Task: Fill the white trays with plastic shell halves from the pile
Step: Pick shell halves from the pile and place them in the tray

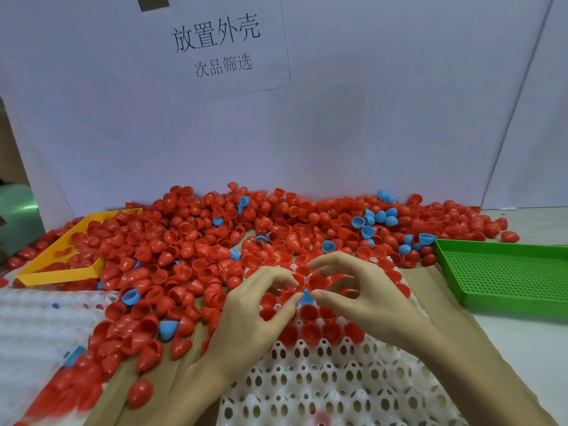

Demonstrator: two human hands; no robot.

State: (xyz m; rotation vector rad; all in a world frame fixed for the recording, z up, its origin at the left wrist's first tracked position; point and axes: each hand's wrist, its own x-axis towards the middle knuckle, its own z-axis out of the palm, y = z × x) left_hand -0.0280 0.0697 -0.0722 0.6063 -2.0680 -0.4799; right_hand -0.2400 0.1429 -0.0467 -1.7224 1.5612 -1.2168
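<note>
A big pile of red shell halves (215, 235), with a few blue ones mixed in, covers the table's back and left. A white tray (322, 382) with oval holes lies in front of me, its far rows holding red halves (310, 332). My left hand (246, 318) and my right hand (362, 296) meet over the tray's far part. The left fingertips pinch a red half (298, 279). The right thumb and fingers curl round another red half (318, 281). A blue half (306, 298) sits just below the two thumbs.
A yellow tray (61, 273) lies half buried in the pile at the left. A green perforated tray (507, 275) sits at the right. Another white tray (37, 321) lies at the near left. A white board with a printed sign (215, 41) stands behind the pile.
</note>
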